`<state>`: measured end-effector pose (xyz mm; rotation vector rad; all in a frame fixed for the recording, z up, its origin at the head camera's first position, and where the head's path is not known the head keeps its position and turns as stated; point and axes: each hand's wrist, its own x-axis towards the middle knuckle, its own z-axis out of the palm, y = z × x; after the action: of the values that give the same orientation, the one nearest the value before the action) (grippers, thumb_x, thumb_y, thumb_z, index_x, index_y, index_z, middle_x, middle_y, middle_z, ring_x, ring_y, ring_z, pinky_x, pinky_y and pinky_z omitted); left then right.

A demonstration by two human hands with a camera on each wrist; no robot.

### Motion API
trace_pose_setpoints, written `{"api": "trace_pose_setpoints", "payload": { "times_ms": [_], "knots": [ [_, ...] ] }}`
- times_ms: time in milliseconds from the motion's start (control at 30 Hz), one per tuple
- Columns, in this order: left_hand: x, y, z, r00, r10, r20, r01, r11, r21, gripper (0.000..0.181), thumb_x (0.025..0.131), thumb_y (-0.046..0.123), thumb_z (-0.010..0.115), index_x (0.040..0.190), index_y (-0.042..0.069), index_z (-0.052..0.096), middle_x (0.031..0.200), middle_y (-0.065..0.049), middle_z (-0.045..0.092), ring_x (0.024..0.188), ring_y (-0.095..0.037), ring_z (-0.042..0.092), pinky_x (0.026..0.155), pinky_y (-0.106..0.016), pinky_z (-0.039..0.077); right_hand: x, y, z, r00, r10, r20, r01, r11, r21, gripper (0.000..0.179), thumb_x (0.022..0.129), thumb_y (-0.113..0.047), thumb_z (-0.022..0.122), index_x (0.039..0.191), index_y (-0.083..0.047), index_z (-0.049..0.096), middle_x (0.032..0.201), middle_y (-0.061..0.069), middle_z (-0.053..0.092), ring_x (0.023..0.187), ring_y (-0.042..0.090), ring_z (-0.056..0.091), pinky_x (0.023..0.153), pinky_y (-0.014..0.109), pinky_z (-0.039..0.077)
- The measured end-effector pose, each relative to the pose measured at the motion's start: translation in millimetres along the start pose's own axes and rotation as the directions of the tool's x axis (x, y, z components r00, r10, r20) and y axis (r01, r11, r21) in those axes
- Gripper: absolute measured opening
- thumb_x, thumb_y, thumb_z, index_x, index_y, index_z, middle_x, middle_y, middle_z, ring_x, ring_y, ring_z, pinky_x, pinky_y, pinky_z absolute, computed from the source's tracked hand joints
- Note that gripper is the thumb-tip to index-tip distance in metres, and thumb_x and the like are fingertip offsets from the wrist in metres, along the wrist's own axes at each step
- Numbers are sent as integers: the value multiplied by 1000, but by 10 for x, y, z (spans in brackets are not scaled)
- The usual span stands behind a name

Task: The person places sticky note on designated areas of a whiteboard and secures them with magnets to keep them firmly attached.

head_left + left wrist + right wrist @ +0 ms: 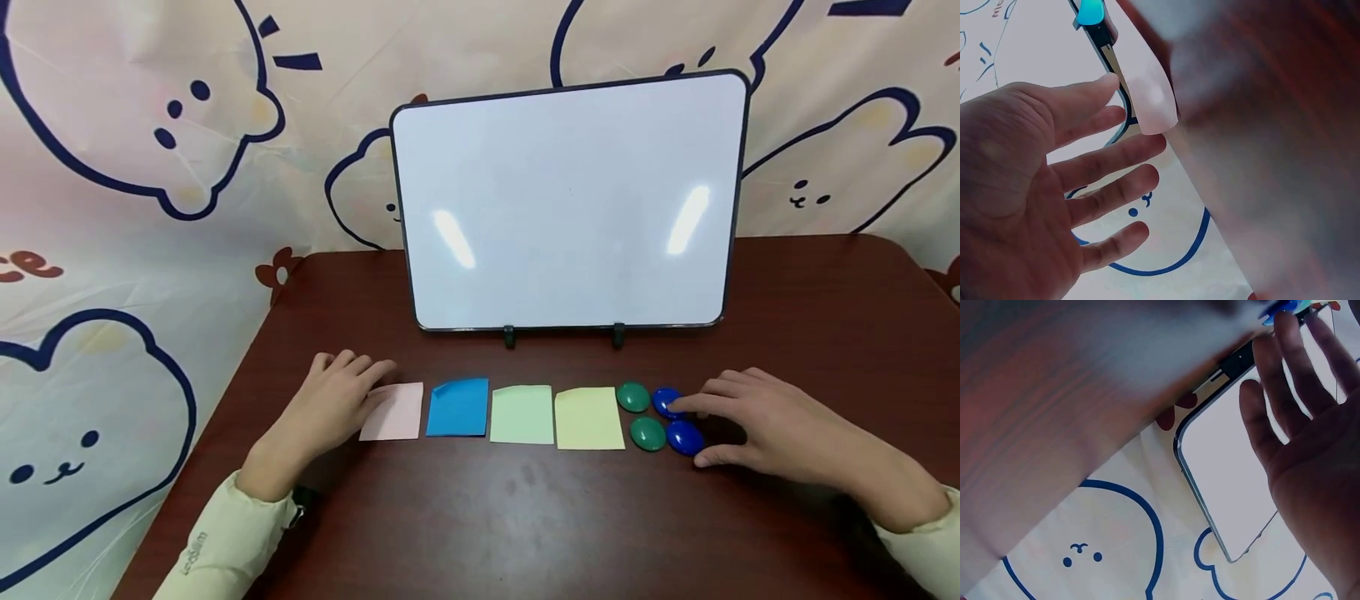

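My left hand point(333, 400) is at the left end of a row of square paper notes, its fingers over the edge of a pink note point(397, 414). In the left wrist view the fingers are spread and nearly straight beside the curled pink paper point(1150, 103). A blue note point(458, 408), a light green note point(522, 415) and a yellow note point(590, 419) continue the row. Right of them lie two green discs point(648, 434) and two blue discs point(685, 437), glossy and domed. My right hand point(772, 425) touches the upper blue disc with its index fingertip; the thumb rests by the lower one.
A framed whiteboard point(570, 208) stands on small black feet point(618, 335) behind the row, on the dark brown table point(517, 525). A curtain point(135, 250) printed with cartoon animals hangs behind and to the left.
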<state>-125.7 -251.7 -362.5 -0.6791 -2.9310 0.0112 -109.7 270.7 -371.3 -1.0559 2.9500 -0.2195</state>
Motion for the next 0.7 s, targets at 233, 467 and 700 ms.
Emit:
{"api": "trace_pose_setpoints", "payload": {
  "times_ms": [233, 467, 700],
  "knots": [
    [-27, -21, 8, 1000, 27, 1, -27, 999, 28, 26, 86, 13, 77, 112, 13, 72, 102, -8, 73, 93, -28, 62, 79, -48, 46, -12, 3, 21, 996, -84, 4, 84, 996, -19, 47, 82, -64, 68, 123, -40, 66, 108, -20, 63, 94, 2, 55, 80, 35, 53],
    [-11, -19, -7, 999, 19, 38, -19, 1000, -2, 20, 87, 12, 75, 108, 12, 73, 102, -9, 74, 92, -27, 63, 79, -48, 48, -23, 7, 32, 995, -97, 12, 97, 995, -12, 42, 85, -57, 70, 123, -40, 66, 110, -20, 63, 93, 1, 54, 77, 33, 53],
    [16, -40, -2, 999, 19, 51, -18, 1000, -7, 18, 84, 8, 78, 101, 12, 74, 96, -7, 74, 88, -25, 63, 75, -44, 48, -15, 26, 58, 987, -160, -29, 160, 987, 14, 40, 84, -47, 76, 122, -37, 67, 104, -22, 60, 90, -2, 50, 73, 29, 51]
  ]
}}
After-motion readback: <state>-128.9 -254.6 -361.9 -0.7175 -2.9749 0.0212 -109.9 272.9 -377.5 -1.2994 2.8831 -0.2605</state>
